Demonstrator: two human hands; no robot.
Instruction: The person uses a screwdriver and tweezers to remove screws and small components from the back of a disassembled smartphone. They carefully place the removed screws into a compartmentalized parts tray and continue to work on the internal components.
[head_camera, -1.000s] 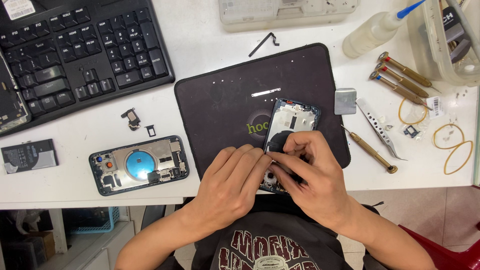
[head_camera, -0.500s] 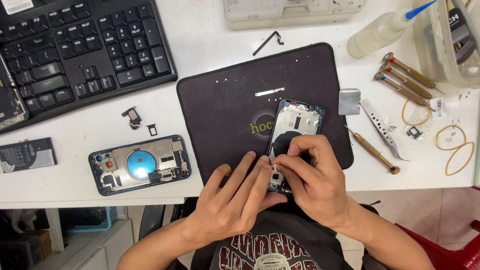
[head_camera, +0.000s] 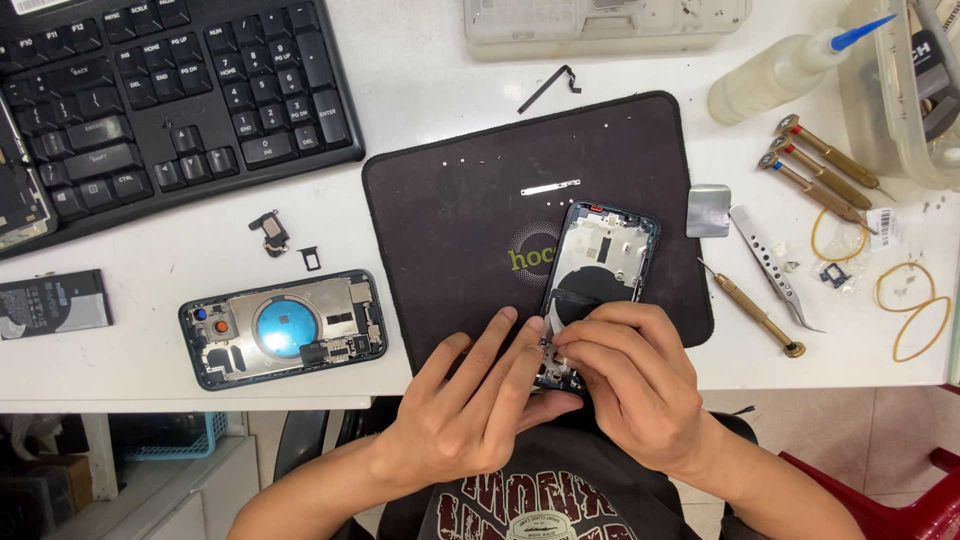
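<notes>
Both hands, left (head_camera: 470, 400) and right (head_camera: 630, 385), pinch the near end of the open phone housing (head_camera: 600, 270) on the black mat (head_camera: 450, 200); its long axis runs away from them, tilted slightly right.

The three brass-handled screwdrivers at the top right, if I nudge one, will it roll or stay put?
The screwdrivers have round, slim handles and lie on the smooth white table, so one would probably roll sideways when nudged. They look stiff and fairly light. Their fine tips seem easy to bend, and they lie close together, so a push may knock its neighbours.
</notes>
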